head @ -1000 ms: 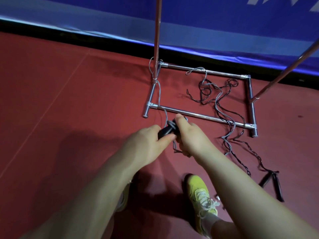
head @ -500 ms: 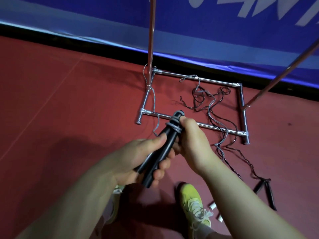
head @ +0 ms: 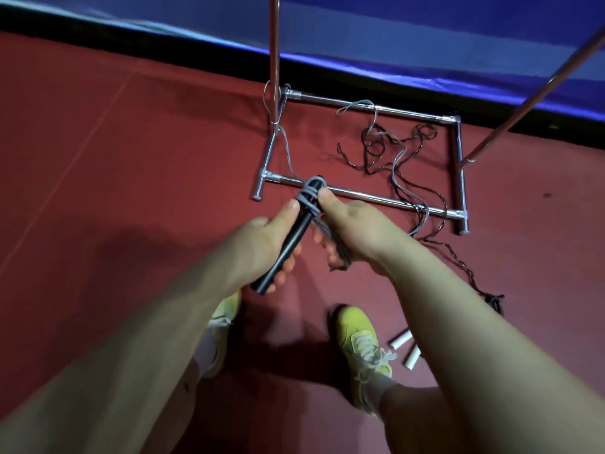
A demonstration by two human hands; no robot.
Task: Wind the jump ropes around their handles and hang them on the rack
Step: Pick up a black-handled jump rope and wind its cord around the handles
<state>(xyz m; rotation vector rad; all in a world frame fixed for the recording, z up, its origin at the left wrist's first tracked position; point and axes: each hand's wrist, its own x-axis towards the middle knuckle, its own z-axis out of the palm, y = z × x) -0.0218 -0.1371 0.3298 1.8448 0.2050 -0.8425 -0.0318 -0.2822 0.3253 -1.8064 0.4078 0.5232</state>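
Observation:
My left hand (head: 266, 237) grips a pair of black jump-rope handles (head: 294, 235), held upright and tilted. A few turns of grey rope (head: 309, 198) wrap their top end. My right hand (head: 352, 231) pinches the rope beside the handle tops, with a blurred loop trailing under its fingers. The rest of the grey rope (head: 397, 158) runs over the floor inside the chrome rack base (head: 366, 196) and around the left upright (head: 274, 60). A dark braided rope (head: 440, 217) lies tangled there too, leading to its black handles (head: 496, 303) at the right.
The rack's second upright (head: 530, 90) slants up at the right. Two white handles (head: 406, 347) lie on the red floor by my right yellow shoe (head: 360, 339). A blue padded barrier (head: 393, 37) runs along the back.
The handles rose from near the floor bar and tipped upright in my left hand. My right hand stayed at the wrapped top, now carrying a loop round below it.

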